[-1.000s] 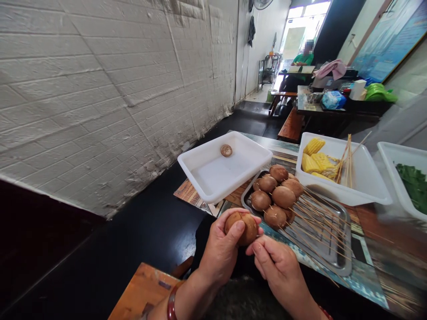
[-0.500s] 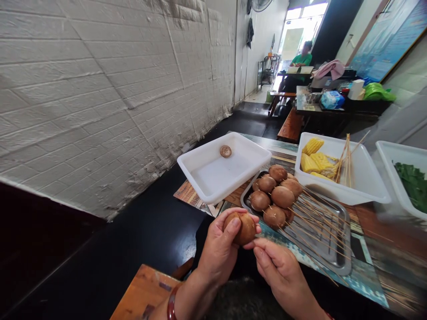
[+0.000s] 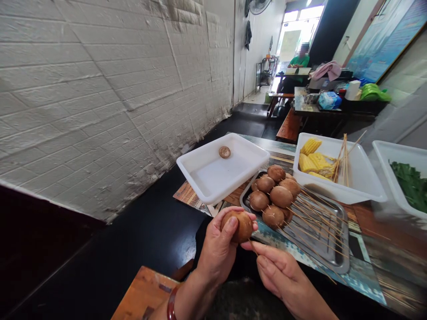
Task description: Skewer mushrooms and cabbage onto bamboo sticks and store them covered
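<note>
From my end, the left hand (image 3: 217, 246) cups a brown mushroom (image 3: 244, 229) near the metal tray (image 3: 344, 266), I judge to brace it, while the right hand (image 3: 279, 269) pinches a thin stick (image 3: 254, 247) at its lower edge; whether the tip is inside, I can't tell

Mushrooms (image 3: 281, 196) on tray (image 3: 340, 267) (corn (image 3: 316, 162) behind).

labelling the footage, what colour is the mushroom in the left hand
The mushroom in the left hand is brown, best seen in the head view.
</note>
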`<state>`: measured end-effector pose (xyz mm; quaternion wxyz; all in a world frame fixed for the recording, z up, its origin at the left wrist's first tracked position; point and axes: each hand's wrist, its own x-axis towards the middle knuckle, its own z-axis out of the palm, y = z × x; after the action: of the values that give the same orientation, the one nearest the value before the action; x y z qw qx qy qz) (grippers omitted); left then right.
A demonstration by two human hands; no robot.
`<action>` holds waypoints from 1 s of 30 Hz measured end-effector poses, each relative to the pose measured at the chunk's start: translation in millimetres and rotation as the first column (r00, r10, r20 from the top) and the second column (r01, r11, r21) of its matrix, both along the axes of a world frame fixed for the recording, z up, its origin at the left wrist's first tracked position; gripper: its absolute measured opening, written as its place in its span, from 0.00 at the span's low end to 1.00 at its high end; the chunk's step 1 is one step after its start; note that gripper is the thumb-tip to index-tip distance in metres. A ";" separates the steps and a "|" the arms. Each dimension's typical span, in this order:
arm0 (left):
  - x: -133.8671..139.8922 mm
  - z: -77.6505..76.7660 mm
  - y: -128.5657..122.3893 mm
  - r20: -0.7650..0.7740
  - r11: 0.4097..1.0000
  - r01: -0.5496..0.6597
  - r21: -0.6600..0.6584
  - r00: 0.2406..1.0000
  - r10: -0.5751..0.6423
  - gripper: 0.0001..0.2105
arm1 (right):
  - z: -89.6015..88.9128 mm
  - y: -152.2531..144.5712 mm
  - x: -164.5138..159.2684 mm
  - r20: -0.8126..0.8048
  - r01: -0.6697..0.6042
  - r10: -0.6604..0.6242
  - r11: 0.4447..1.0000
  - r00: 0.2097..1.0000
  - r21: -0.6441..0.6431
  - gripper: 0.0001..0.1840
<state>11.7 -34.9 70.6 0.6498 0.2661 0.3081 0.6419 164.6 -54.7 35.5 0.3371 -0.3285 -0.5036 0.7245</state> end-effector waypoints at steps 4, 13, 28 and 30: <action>-0.2 -2.1 -1.9 -0.069 0.999 -0.040 0.029 0.997 0.042 0.14 | 0.4 -4.9 -3.0 0.033 0.058 -0.058 0.998 0.998 -0.012 0.30; -1.0 -4.0 -5.1 -0.178 0.999 0.005 0.054 0.984 0.005 0.14 | 24.6 -7.3 -10.9 0.226 0.126 -0.142 0.988 0.964 0.085 0.29; -4.0 -4.2 -4.1 -0.137 0.996 0.035 0.083 0.990 -0.023 0.12 | 16.1 -6.6 -11.9 0.091 0.161 -0.160 0.987 0.983 -0.005 0.28; -3.4 -1.7 -3.5 -0.116 0.997 0.017 0.069 0.993 -0.009 0.12 | 13.0 -6.3 -10.7 0.072 0.149 -0.147 0.989 0.986 -0.019 0.29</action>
<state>8.3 -38.4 68.9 0.6254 0.3274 0.3210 0.6314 153.9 -61.0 48.5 0.3681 -0.3943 -0.4805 0.6915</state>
